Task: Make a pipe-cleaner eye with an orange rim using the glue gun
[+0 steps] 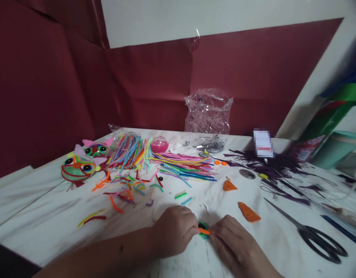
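Note:
My left hand (pixel 175 231) pinches one end of a short orange pipe cleaner (pixel 204 231). At its other end, the fingertips of my right hand (pixel 236 240) are closed on it. Just behind the orange piece shows a small green round piece (pixel 204 225) with a dark spot, mostly hidden by my fingers; whether it is held too I cannot tell. Beyond my left hand lie short green and blue pipe cleaner pieces (pixel 181 195). Two orange wedge-shaped pieces, one nearer (pixel 248 212) and one farther (pixel 230 185), rest past my right hand.
Black-handled scissors (pixel 306 231) lie at the right. Bundled pipe cleaners (pixel 185 166), cut scraps (pixel 127 189) and two decorated faces (pixel 79 168) spread across the left and middle. Purple yarn (pixel 290 166) tangles at the back right, with a clear plastic bag (pixel 208 112) behind.

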